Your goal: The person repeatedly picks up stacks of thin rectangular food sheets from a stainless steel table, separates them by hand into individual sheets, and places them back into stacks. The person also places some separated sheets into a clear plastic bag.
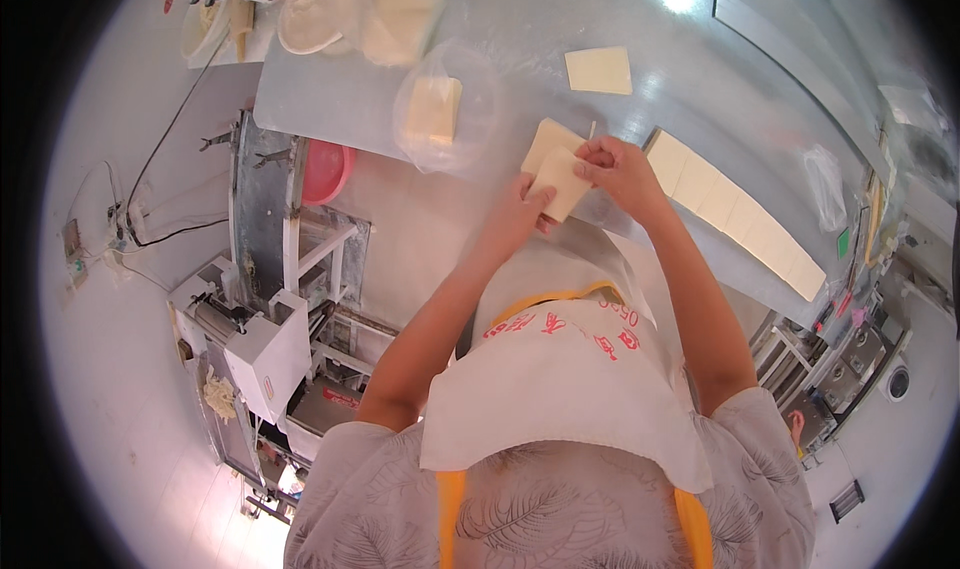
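Near the table's front edge, my left hand (531, 201) grips the lower left of a small pale-yellow dough sheet stack (559, 186). The fingers of my right hand (611, 167) pinch its upper right side. Behind it, partly covered, is another pale dough piece (551, 139); whether the two are joined I cannot tell. A thin pale strip (592, 129) stands out just above my right hand. To the right, a long row of square dough sheets (731, 209) lies edge to edge. Farther back lies a separate square dough stack (598, 70).
A clear plastic bag (478, 118) holds a dough block (435, 109) on the metal table (517, 66). A bowl of white powder (311, 13) stands back left. A long metal bar (795, 66) lies at the far right. A pink basin (328, 171) and white machine (268, 359) are lower left.
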